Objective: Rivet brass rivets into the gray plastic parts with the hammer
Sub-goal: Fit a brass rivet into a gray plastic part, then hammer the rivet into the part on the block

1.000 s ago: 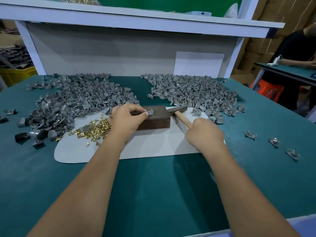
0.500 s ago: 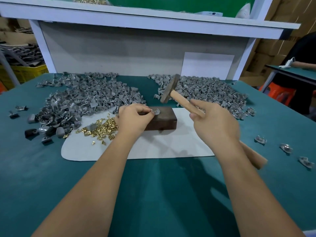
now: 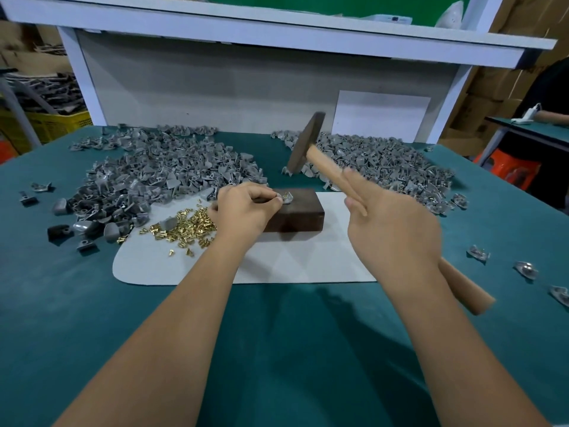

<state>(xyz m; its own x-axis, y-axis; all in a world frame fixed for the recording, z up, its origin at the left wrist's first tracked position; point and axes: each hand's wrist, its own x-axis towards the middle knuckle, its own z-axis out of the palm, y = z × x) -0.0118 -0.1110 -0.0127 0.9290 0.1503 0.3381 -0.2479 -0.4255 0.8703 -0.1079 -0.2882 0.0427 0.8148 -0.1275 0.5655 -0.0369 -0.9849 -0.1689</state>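
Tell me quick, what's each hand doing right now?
Left hand: pinching a gray plastic part with a brass rivet on the dark block.
Right hand: gripping the hammer, raised above the block.

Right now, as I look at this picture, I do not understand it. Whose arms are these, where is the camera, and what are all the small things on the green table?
There is no machine here. The arms belong to a person, and the one camera sits on that person's head, looking forward and down, so you see the work as the worker sees it.

The left hand pinches a small gray plastic part with a brass rivet in it, on top of a dark block. The right hand holds a hammer by its wooden handle, with the head raised above the block.

On the green table lies a pale mat under the block. Loose brass rivets lie on the mat beside the left hand. Two big heaps of gray parts sit behind: the left heap and the right heap. A few single parts lie apart at the far right.
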